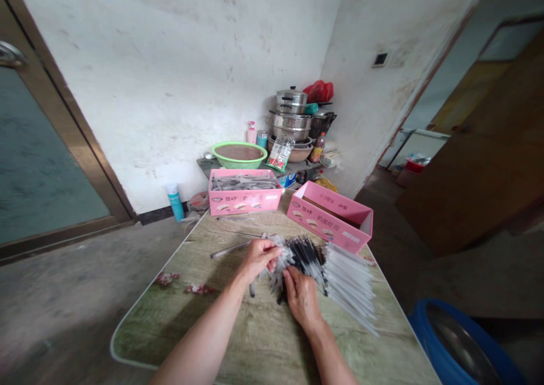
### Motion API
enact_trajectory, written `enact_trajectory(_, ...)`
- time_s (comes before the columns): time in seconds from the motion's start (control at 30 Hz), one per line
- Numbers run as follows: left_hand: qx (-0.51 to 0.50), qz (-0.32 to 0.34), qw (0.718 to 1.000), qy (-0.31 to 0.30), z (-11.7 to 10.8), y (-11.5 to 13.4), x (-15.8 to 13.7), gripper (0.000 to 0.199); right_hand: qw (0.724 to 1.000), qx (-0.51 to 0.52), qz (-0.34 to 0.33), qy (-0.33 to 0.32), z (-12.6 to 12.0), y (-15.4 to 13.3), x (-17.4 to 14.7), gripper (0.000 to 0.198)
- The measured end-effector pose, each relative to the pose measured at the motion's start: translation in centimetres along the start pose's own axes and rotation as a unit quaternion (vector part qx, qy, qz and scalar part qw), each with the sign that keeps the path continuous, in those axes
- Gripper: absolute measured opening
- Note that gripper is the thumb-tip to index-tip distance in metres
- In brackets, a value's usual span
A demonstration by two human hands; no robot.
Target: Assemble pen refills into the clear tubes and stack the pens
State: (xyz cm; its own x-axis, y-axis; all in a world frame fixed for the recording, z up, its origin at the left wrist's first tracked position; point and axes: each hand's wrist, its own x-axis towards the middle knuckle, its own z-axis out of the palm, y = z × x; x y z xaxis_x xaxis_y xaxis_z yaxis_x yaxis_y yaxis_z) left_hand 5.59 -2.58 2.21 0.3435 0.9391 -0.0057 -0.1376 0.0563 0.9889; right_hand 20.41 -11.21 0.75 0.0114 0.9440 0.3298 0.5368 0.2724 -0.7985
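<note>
Lying just past R hand (303,297): blk pen pile (304,253).

Scuffed white walls (178,62) meet in a corner, upper centre; a brown-framed door (42,147) stands far left, grey floor (76,305) lies lower left, and a brown panel (476,169) slants at right.

A wood-grained tabletop (142,331) bears a filled pink box (245,201) near its far left corner and a second pink box (317,220) at the far right. Pale pieces (289,254) and slim black rods (304,252) crowd the middle; clear tubes (346,280) fan along the right edge.
</note>
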Motion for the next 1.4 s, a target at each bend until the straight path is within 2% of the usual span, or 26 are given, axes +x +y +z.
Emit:
enact_trajectory(0.07,-0.030,0.012,0.999,-0.029,0.0,0.3,-0.3,0.045,0.991,0.122,0.049,-0.036,0.0,-0.1,0.1,0.043)
enact_trajectory(0.1,-0.052,0.022,0.997,-0.055,-0.1,0.5,-0.4,0.046,0.976,0.196,0.077,-0.053,-0.1,-0.1,0.2,0.043)
enact_trajectory(0.2,-0.101,0.054,0.984,-0.138,-0.1,1.3,-0.9,0.042,0.911,0.381,0.137,-0.080,-0.4,0.0,0.3,0.041)
enact_trajectory(0.27,-0.098,0.068,0.979,-0.163,-0.1,1.5,-1.0,0.040,0.875,0.450,0.149,-0.098,-0.7,0.0,0.3,0.039)
enact_trajectory(0.33,-0.081,0.075,0.981,-0.161,-0.1,1.3,-0.9,0.034,0.856,0.478,0.153,-0.122,-1.0,0.0,0.2,0.038)
enact_trajectory(0.4,-0.070,0.077,0.984,-0.146,0.0,0.8,-0.7,0.029,0.863,0.465,0.150,-0.130,-1.1,-0.1,0.2,0.039)
enact_trajectory(0.47,-0.066,0.069,0.988,-0.124,0.0,0.1,-0.3,0.030,0.894,0.410,0.140,-0.111,-1.0,-0.2,0.1,0.043)
enact_trajectory(0.57,-0.065,0.044,0.994,-0.079,0.0,-0.8,0.1,0.033,0.970,0.224,0.078,-0.054,-0.7,-0.2,0.1,0.046)
enact_trajectory(0.63,-0.066,0.029,0.996,-0.054,0.0,-1.1,0.3,0.036,0.998,0.061,0.010,-0.004,-0.4,-0.2,0.0,0.045)
enact_trajectory(0.7,-0.069,0.018,0.997,-0.037,0.1,-1.2,0.4,0.038,0.997,-0.063,-0.036,0.037,-0.1,-0.2,-0.1,0.044)
enact_trajectory(0.73,-0.070,0.014,0.997,-0.032,0.1,-1.1,0.4,0.038,0.994,-0.092,-0.043,0.048,-0.1,-0.2,-0.1,0.044)
enact_trajectory(0.8,-0.070,0.011,0.997,-0.030,0.1,-0.9,0.3,0.039,0.996,-0.077,-0.028,0.046,0.0,-0.3,-0.1,0.044)
enact_trajectory(0.9,-0.070,0.015,0.996,-0.053,0.1,-0.4,0.1,0.038,0.993,0.100,0.053,-0.030,-0.3,-0.5,0.1,0.048)
enact_trajectory(0.97,-0.075,0.022,0.994,-0.076,0.0,-0.2,0.0,0.036,0.958,0.241,0.120,-0.098,-0.5,-0.6,0.2,0.052)
enact_trajectory(1.03,-0.079,0.027,0.992,-0.097,0.0,-0.2,-0.1,0.035,0.920,0.327,0.158,-0.146,-0.8,-0.5,0.3,0.054)
enact_trajectory(1.1,-0.078,0.026,0.992,-0.100,0.1,-0.3,-0.1,0.035,0.914,0.341,0.158,-0.155,-0.9,-0.4,0.3,0.052)
enact_trajectory(1.17,-0.073,0.022,0.994,-0.079,0.2,-0.5,0.0,0.037,0.941,0.286,0.128,-0.125,-0.8,-0.2,0.2,0.050)
enact_trajectory(1.27,-0.078,0.009,0.996,-0.033,0.4,-0.8,0.1,0.040,0.996,0.077,0.034,-0.027,-0.3,-0.2,0.1,0.047)
enact_trajectory(1.33,-0.086,0.001,0.996,-0.013,0.5,-0.8,0.2,0.042,0.997,-0.064,-0.021,0.035,0.0,-0.2,0.1,0.044)
enact_trajectory(1.4,-0.090,0.000,0.996,-0.006,0.4,-0.8,0.2,0.042,0.992,-0.108,-0.031,0.062,0.2,-0.4,0.1,0.043)
